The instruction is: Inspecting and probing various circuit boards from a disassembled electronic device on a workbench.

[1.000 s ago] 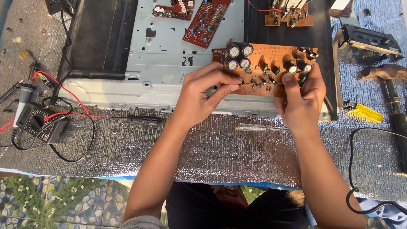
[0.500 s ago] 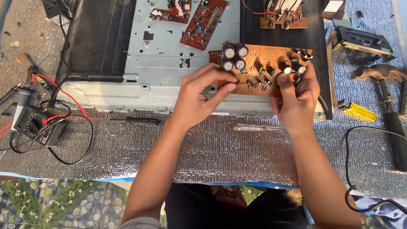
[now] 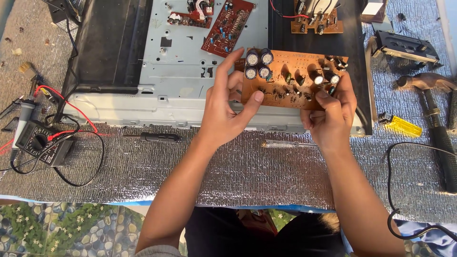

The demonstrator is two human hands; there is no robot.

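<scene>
Brown circuit board [image 3: 285, 81] between both hands' fingertips

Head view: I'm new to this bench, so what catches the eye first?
The brown circuit board held up at centre, the left hand on its left edge, the right hand at its right corner. Behind lies an open grey metal chassis; a multimeter sits far left, a hammer far right.

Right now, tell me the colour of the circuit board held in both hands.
Orange-brown circuit board, seen best in the head view.
</scene>
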